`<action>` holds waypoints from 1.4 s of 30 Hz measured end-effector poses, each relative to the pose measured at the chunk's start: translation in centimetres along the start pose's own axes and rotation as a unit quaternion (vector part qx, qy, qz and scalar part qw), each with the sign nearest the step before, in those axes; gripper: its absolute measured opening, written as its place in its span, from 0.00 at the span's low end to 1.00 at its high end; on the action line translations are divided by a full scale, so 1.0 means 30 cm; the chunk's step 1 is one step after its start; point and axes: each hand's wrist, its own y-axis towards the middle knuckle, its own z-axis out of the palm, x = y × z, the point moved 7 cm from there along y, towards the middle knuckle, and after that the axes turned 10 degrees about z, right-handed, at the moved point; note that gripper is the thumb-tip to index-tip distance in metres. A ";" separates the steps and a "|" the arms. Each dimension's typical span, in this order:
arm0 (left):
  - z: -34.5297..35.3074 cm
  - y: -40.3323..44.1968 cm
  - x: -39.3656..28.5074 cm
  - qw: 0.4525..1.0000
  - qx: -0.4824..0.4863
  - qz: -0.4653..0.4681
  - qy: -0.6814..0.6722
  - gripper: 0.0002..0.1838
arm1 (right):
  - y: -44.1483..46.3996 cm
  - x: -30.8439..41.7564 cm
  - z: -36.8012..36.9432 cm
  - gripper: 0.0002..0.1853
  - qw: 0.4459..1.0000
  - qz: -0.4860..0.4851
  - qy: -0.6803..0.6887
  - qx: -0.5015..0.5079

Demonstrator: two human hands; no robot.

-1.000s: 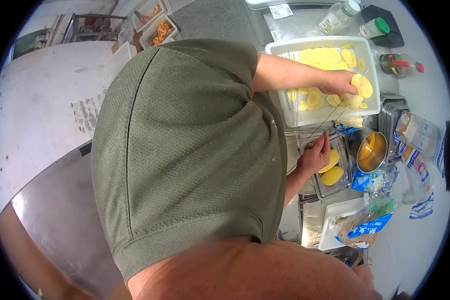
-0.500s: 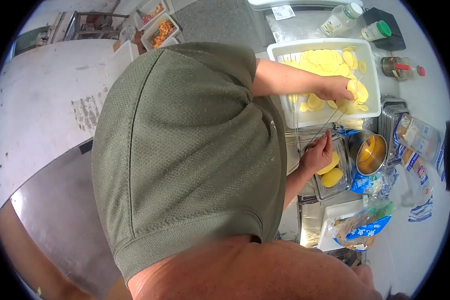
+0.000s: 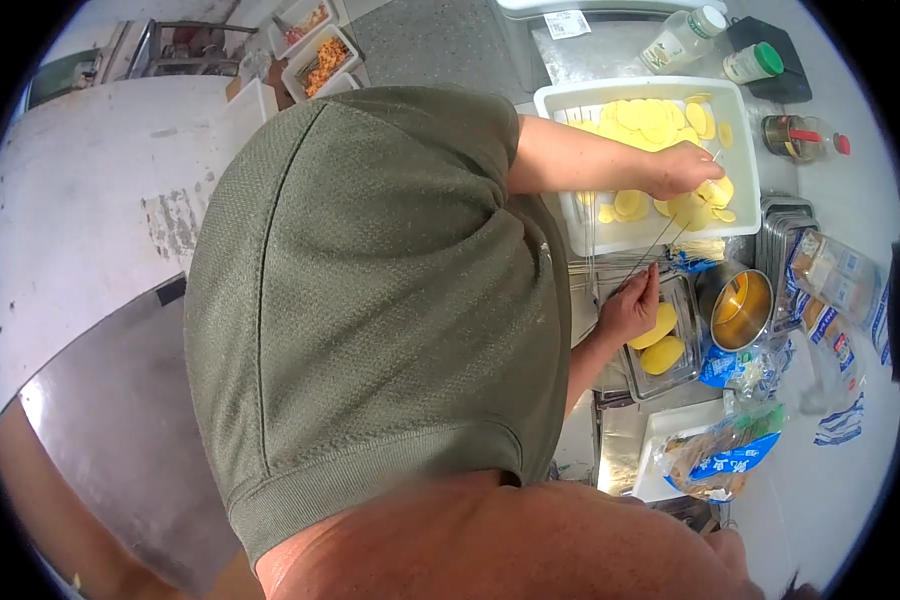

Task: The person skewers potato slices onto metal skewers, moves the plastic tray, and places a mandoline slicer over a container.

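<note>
My left hand is over a white plastic tub, its fingers closed at the edge of pale yellow potato slices. A thin tip shows by the fingertips. Below the tub's near corner, my right hand is closed around thin skewers, which slant up to a slice at their far end. More potato slices cover much of the tub floor. Beside my right hand, whole peeled potatoes lie in a clear tray. The right fingertips are partly hidden.
A steel pot with orange contents stands right of the tray. Stacked metal trays, plastic packets and a bottle with a red cap line the wall side. White bottles stand behind the tub.
My left hand has moved slightly up and right, its wrist raised, showing more of the slices under the fingers. The right hand has shifted only a little.
</note>
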 end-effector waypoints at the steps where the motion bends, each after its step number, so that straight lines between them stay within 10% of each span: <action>1: -0.003 -0.002 -0.012 1.000 -0.006 -0.010 -0.015 0.22 | -0.002 0.000 0.000 0.14 1.000 -0.008 -0.010 -0.003; 6: -0.005 -0.006 -0.005 0.996 -0.020 -0.051 -0.075 0.16 | -0.005 0.002 0.006 0.14 0.999 -0.018 0.012 -0.027; 10: -0.043 -0.028 -0.113 0.978 0.028 0.073 0.195 0.15 | -0.011 0.028 0.013 0.14 1.000 -0.006 -0.006 -0.021; 12: -0.017 -0.023 -0.026 1.000 0.007 -0.021 0.016 0.15 | -0.005 0.036 0.022 0.14 1.000 0.010 -0.007 -0.015; 16: 0.019 -0.064 -0.056 0.973 0.043 0.132 0.185 0.19 | 0.014 0.043 0.034 0.14 0.998 0.034 0.046 -0.011; 31: -0.034 -0.143 -0.012 0.974 -0.025 -0.189 -0.118 0.07 | 0.029 0.058 0.099 0.13 0.997 0.042 0.052 0.050; 42: -0.103 -0.171 -0.078 0.949 -0.107 -0.217 -0.204 0.17 | 0.011 0.044 0.119 0.13 0.980 0.105 0.149 0.075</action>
